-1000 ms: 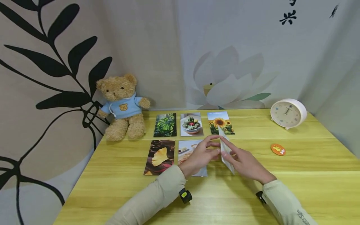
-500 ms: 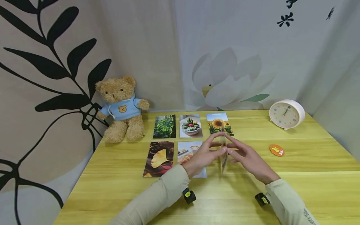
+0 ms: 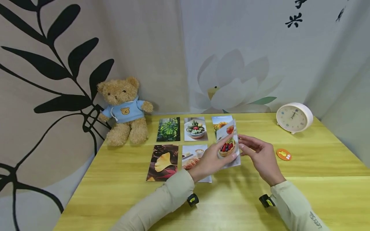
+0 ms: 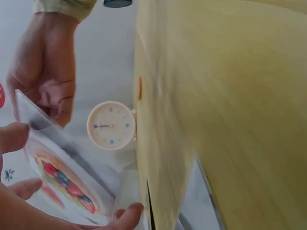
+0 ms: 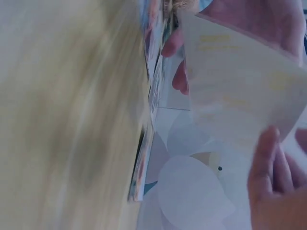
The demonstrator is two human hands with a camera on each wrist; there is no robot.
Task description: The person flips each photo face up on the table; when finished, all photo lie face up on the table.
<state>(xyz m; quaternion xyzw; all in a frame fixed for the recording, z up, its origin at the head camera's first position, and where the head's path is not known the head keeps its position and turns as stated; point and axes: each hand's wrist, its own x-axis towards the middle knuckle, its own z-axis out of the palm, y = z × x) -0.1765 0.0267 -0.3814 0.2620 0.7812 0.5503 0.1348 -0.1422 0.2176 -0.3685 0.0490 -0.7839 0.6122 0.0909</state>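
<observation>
My left hand (image 3: 208, 163) holds a picture card (image 3: 226, 148) printed with a fruit tart, raised and tilted above the table. In the left wrist view, the printed side of this card (image 4: 64, 177) faces my left fingers. The right wrist view shows its pale back (image 5: 230, 91) with faint yellow print. My right hand (image 3: 264, 160) is beside the card's right edge, fingers loosely bent and fingertips right at that edge. Behind the raised card lies a sunflower card (image 3: 219, 123), partly covered. A croissant and coffee card (image 3: 189, 163) lies under my left forearm, partly hidden.
On the wooden table (image 3: 115, 199) also lie a green leaf card (image 3: 169, 130), a succulent bowl card (image 3: 196, 129) and a ginkgo leaf card (image 3: 162, 162). A teddy bear (image 3: 124, 109) sits back left. A round clock (image 3: 294, 118) and an orange disc (image 3: 284, 154) are right.
The raised card has turned from edge-on to show its fruit tart picture. My right hand has drawn back slightly to the right, while my left hand keeps hold of the card.
</observation>
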